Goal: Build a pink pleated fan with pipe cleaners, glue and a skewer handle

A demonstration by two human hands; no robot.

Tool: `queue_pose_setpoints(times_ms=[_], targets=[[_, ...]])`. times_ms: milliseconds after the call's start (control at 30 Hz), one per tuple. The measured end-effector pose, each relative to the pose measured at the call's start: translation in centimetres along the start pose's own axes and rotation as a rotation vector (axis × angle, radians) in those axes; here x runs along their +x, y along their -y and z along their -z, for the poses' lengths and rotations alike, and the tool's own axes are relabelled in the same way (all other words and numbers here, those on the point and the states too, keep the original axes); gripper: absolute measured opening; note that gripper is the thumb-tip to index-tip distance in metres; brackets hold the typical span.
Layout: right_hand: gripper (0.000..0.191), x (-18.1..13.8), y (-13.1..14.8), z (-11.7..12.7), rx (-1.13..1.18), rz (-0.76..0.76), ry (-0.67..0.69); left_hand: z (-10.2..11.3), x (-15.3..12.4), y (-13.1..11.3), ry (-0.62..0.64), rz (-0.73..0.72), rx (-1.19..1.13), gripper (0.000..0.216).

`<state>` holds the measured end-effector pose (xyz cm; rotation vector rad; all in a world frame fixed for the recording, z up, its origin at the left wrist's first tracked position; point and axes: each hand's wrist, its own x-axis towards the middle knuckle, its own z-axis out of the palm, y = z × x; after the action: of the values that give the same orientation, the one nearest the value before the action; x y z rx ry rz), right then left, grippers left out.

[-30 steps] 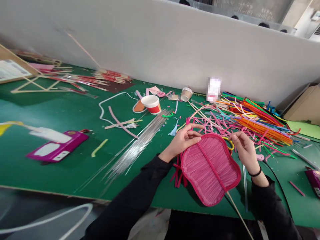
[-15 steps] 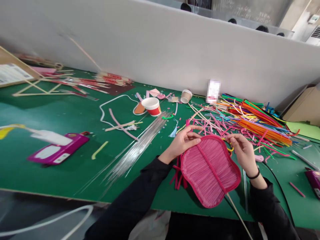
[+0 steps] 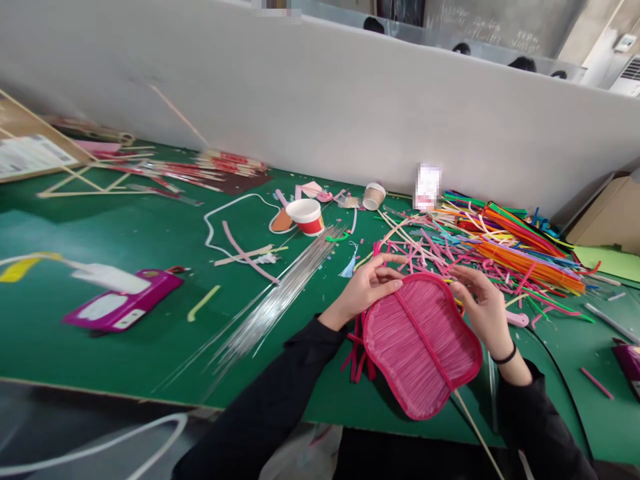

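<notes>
Left fingers (image 3: 393,287): clamped on the fan's far rim, the thumb lying over it at the end of the spine, from where I stood.
Right fingers (image 3: 464,275): bent at the upper right rim; I could not tell whether they gripped it.
Fan (image 3: 423,347): pink and ribbed with a red border, between the two hands at the near edge of the green counter (image 3: 125,377), its thin stick (image 3: 473,418) pointing back toward the person.
Right wrist: a black band (image 3: 506,357) sat just above the dark sleeve.
Beside the fan: red strips (image 3: 357,363) lay at its left; a pink handle (image 3: 517,319) lay just past the right hand.
Behind the hands: pink strips (image 3: 435,247) were strewn about, with an orange bundle (image 3: 533,265) to their right.
Left of the hands: a blue tassel (image 3: 349,270) lay near the left hand, and silver rods (image 3: 273,303) ran slantwise farther off.
Cups: a red and white cup (image 3: 307,221) stood upright beyond the rods; a brown cup (image 3: 374,198) was tilted near the wall (image 3: 325,100).
Far left: a purple box (image 3: 160,285) lay well apart from the fan.
</notes>
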<state>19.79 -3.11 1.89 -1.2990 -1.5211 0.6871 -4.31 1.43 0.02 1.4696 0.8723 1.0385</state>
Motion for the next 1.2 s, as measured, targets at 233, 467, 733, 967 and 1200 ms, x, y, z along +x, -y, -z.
queue_pose_setpoints(times_ms=[233, 467, 733, 967, 1200], targets=[[0.018, -0.3, -0.2, -1.3, -0.230, 0.126, 0.017, 0.0, -0.1, 0.1, 0.026, 0.031, -0.017, 0.045], [0.020, -0.1, -0.5, -0.6, -0.271, 0.206, 0.051, 0.2, 0.0, 0.2, 0.034, 0.023, 0.011, 0.044], [0.030, 0.1, -0.6, -0.6, -0.032, 0.037, 0.010, 0.1, 0.0, 0.3, 0.072, 0.028, -0.028, 0.043], [0.038, 0.2, -0.7, 0.3, -0.116, 0.047, -0.015, 0.1, 0.0, 0.4, 0.083, 0.032, -0.049, 0.045], [0.021, -0.2, -0.2, 0.4, -0.312, 0.272, 0.077, 0.0, 0.1, 0.3, 0.075, 0.026, -0.022, 0.045]])
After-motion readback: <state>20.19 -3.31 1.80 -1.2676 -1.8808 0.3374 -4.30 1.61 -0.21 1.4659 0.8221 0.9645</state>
